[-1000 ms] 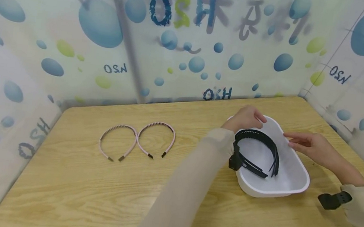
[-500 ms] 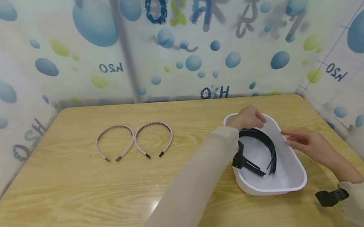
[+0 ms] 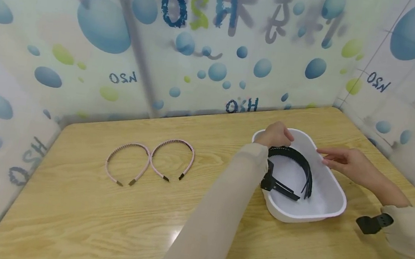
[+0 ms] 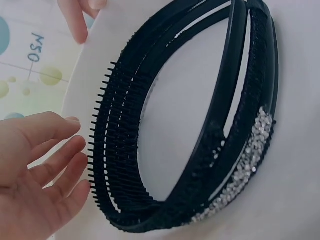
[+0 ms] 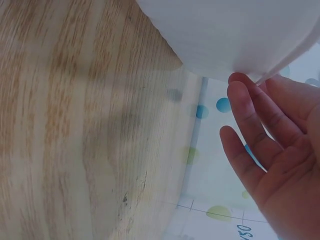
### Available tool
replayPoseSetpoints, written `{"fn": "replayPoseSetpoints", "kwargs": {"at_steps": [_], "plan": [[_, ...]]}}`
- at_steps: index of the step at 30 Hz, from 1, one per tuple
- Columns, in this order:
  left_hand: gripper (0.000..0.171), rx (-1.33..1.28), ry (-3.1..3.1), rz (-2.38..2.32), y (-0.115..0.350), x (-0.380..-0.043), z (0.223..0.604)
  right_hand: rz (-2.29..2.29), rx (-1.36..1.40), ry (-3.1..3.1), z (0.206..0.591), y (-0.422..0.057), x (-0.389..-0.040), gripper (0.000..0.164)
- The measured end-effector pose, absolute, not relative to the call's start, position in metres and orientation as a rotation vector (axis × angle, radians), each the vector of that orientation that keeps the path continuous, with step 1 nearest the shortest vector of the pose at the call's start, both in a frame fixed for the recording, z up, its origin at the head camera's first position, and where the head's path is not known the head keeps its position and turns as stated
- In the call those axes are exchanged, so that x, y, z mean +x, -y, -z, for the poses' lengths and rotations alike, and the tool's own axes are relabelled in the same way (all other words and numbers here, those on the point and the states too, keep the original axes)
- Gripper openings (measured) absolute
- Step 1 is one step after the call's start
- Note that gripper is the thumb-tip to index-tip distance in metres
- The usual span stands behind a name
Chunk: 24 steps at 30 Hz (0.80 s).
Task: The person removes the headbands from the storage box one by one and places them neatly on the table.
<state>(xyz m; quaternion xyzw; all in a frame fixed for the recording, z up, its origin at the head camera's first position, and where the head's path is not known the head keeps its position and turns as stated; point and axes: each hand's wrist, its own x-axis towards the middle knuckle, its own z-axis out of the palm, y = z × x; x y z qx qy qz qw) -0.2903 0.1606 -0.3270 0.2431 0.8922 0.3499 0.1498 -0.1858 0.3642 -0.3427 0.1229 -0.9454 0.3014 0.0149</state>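
Observation:
A white plastic basin (image 3: 330, 210) stands at the right of the table, with several black headbands (image 3: 301, 160) nested together inside. In the left wrist view, one headband (image 4: 125, 85) has comb teeth and another carries silvery stones (image 4: 240, 177). My left hand (image 3: 277, 135) reaches over the basin's back left rim. Seen from its wrist, the left hand (image 4: 37, 170) has loosely bent fingers right beside the comb teeth and nothing in its grasp. My right hand (image 3: 353, 165) pinches the basin's right rim, thumb on one side and fingertips (image 5: 241, 95) on the other.
Two pink headbands with dark tips, a left one (image 3: 134, 144) and a right one (image 3: 174, 140), lie side by side on the wooden table (image 3: 104, 224). A dotted curtain (image 3: 197, 85) borders the table's back and sides. Each wrist wears a black strapped device (image 3: 369, 225).
Everything has slid slightly left in the head view as the camera turned. Both hands keep nearly the same places at the basin, and the pink headbands lie as before.

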Motion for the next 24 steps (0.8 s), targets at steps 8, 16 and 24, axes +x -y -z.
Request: {"fn": "replayPoseSetpoints", "kwargs": {"at_steps": [8,16,24], "plan": [[0.019,0.650,-2.536,-0.957,-0.1578,-0.2872,0.3254,-0.932,0.389,2.944,0.3432,-0.3654,-0.1864,0.036],[0.024,0.636,-2.561,-0.837,-0.1581,-0.2865,0.3238,-0.935,0.374,2.945,0.3432,-0.3648,-0.1858,0.035],[0.026,0.614,-2.594,-0.795,-0.1586,-0.2872,0.3245,-0.938,0.371,2.951,0.3430,-0.3645,-0.1856,0.036]]}}
